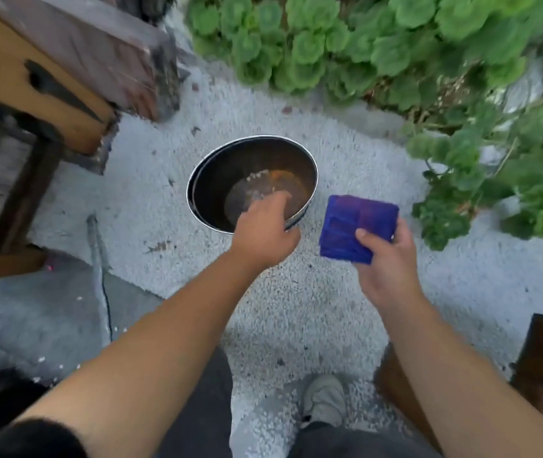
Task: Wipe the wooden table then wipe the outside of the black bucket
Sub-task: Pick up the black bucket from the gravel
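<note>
My left hand (265, 231) grips the near rim of the black bucket (217, 180), rusty inside; my right hand (387, 256), just beside, clamps a folded blue cloth (356, 226).

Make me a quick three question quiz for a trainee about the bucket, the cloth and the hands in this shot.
1. True or false: the black bucket stands on the wooden table.
2. Which hand holds the folded blue cloth?
3. The left hand is at the bucket's: A) near rim B) far rim C) underside.

Key: 1. False, it stands on the ground. 2. The right hand. 3. A.
</note>
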Motion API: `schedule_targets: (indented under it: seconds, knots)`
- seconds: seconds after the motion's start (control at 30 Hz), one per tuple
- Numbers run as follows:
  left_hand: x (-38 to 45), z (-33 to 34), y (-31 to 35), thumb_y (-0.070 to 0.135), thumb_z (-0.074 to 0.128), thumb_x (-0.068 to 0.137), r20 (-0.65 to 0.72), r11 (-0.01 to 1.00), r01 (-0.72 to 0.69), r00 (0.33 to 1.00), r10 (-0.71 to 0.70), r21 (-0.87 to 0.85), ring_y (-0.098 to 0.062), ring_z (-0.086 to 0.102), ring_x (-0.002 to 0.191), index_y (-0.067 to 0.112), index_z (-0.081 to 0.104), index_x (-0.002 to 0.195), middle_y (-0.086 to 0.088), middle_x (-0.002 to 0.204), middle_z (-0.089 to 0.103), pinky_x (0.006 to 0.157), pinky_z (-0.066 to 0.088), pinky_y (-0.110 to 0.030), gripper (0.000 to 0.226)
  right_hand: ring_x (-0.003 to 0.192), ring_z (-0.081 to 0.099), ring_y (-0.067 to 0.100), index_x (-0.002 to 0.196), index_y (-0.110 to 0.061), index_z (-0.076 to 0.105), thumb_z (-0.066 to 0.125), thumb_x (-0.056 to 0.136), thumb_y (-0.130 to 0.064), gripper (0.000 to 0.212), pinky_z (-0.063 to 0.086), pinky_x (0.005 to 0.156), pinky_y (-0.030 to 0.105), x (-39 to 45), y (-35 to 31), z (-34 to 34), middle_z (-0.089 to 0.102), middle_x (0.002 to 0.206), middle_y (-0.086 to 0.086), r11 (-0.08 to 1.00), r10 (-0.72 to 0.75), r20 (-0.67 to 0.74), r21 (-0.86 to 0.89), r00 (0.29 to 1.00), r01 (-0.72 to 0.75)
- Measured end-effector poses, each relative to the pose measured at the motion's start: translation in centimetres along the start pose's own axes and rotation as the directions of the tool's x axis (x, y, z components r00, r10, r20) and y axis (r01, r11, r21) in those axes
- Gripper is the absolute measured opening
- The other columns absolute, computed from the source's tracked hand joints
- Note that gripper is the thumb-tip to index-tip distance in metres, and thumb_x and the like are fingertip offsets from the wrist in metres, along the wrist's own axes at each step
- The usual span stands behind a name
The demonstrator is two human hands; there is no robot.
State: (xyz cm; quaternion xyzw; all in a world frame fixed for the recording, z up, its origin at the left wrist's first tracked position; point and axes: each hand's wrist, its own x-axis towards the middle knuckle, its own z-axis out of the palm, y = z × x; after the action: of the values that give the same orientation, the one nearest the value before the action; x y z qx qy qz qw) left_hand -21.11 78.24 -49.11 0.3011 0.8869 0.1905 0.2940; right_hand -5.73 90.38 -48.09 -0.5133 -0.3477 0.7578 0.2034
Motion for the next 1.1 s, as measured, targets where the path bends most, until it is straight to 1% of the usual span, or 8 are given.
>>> schedule_targets:
  seconds: [0.1, 0.33, 0.47, 0.6, 0.73, 0.87, 0.93, 1.1]
  knots:
    - [3.2, 2.8, -1.8, 0.038, 0.053, 0.092, 0.213, 0.928, -0.149, 0.974, 0.077, 0.341, -0.035, 0.063, 0.103, 0.019, 0.047, 0.112, -0.009, 0.114, 0.065, 0.073, 0.041, -0.039, 0.029, 0.101, 0.063, 0.032, 0.113, -0.016, 0.058, 0.053, 0.084, 0.015, 0.043, 0.053, 0.085, 0.053, 4.1, 1.0, 0.0, 0.067, 0.111, 0.010, 0.997, -0.024, 0.024, 0.078, 0.999, 0.023]
    - [7.1, 3.9, -3.3, 0.011, 0.050, 0.087, 0.202, 0.902, -0.263, 0.958, 0.203, 0.342, -0.045, 0.063, 0.095, 0.017, 0.046, 0.109, -0.019, 0.105, 0.065, 0.066, 0.040, -0.038, 0.023, 0.095, 0.065, 0.030, 0.115, -0.015, 0.056, 0.045, 0.080, 0.019, 0.050, 0.053, 0.085, 0.055, 11.0, 0.0, 4.2, 0.068, 0.106, 0.009, 0.983, -0.184, 0.155, 0.011, 0.971, 0.185]
    - [9.2, -1.8, -5.3, 0.021, 0.060, 0.089, 0.130, 0.919, -0.330, 0.943, 0.308, 0.218, -0.035, 0.063, 0.091, 0.018, 0.047, 0.080, -0.007, 0.090, 0.064, 0.073, 0.047, -0.036, 0.015, 0.107, 0.062, 0.033, 0.128, -0.006, 0.047, 0.051, 0.069, 0.016, 0.063, 0.054, 0.087, 0.050, 12.5, -2.1, 6.7, 0.062, 0.120, 0.016, 0.923, -0.361, 0.227, -0.050, 0.905, 0.381]
    - [9.8, -6.7, -8.9, 0.016, 0.066, 0.086, 0.024, 0.960, -0.227, 0.972, 0.234, -0.162, -0.016, 0.060, 0.076, 0.005, 0.061, 0.091, -0.002, 0.080, 0.063, 0.071, 0.045, -0.032, 0.014, 0.109, 0.059, 0.028, 0.120, -0.009, 0.046, 0.056, 0.065, 0.011, 0.060, 0.051, 0.091, 0.050, 13.2, -2.7, 8.3, 0.056, 0.123, 0.017, 0.821, -0.495, 0.323, -0.129, 0.806, 0.556]
    - [7.8, -8.5, -11.1, -0.001, 0.058, 0.093, -0.071, 0.742, -0.146, 0.989, 0.132, -0.654, -0.012, 0.071, 0.085, 0.012, 0.066, 0.101, 0.000, 0.092, 0.077, 0.075, 0.056, -0.028, 0.018, 0.104, 0.060, 0.015, 0.118, -0.014, 0.049, 0.059, 0.067, 0.009, 0.057, 0.054, 0.089, 0.040, 12.3, -3.3, 10.3, 0.058, 0.118, 0.008, 0.736, -0.549, 0.332, -0.244, 0.767, 0.632]
    - [6.1, -5.6, -13.7, -0.001, 0.053, 0.095, 0.040, 0.466, 0.057, 0.998, -0.047, -0.883, -0.019, 0.071, 0.081, 0.011, 0.065, 0.110, -0.006, 0.093, 0.075, 0.069, 0.057, -0.032, 0.022, 0.091, 0.055, -0.018, 0.124, -0.013, 0.054, 0.059, 0.068, 0.013, 0.063, 0.043, 0.083, 0.008, 11.7, -2.3, 12.5, 0.057, 0.107, -0.016, 0.491, -0.633, 0.440, -0.409, 0.637, 0.769]
    - [5.1, -3.3, -14.7, -0.001, 0.052, 0.097, 0.113, 0.415, 0.142, 0.989, -0.094, -0.898, -0.028, 0.070, 0.084, 0.007, 0.063, 0.115, -0.012, 0.097, 0.074, 0.069, 0.055, -0.034, 0.023, 0.091, 0.056, -0.018, 0.125, -0.023, 0.057, 0.055, 0.069, 0.011, 0.066, 0.046, 0.079, 0.009, 11.4, -0.6, 14.0, 0.057, 0.104, -0.025, 0.365, -0.643, 0.515, -0.445, 0.567, 0.818]
    - [3.9, -0.7, -14.7, -0.005, 0.054, 0.096, -0.051, 0.661, 0.002, 0.997, -0.060, -0.750, -0.023, 0.066, 0.102, 0.011, 0.060, 0.112, -0.013, 0.107, 0.070, 0.093, 0.052, -0.037, 0.023, 0.115, 0.053, 0.018, 0.129, -0.031, 0.053, 0.051, 0.075, -0.001, 0.062, 0.048, 0.094, 0.040, 8.8, 7.8, 16.5, 0.054, 0.131, -0.008, -0.073, -0.313, 0.865, -0.433, 0.392, 0.898]
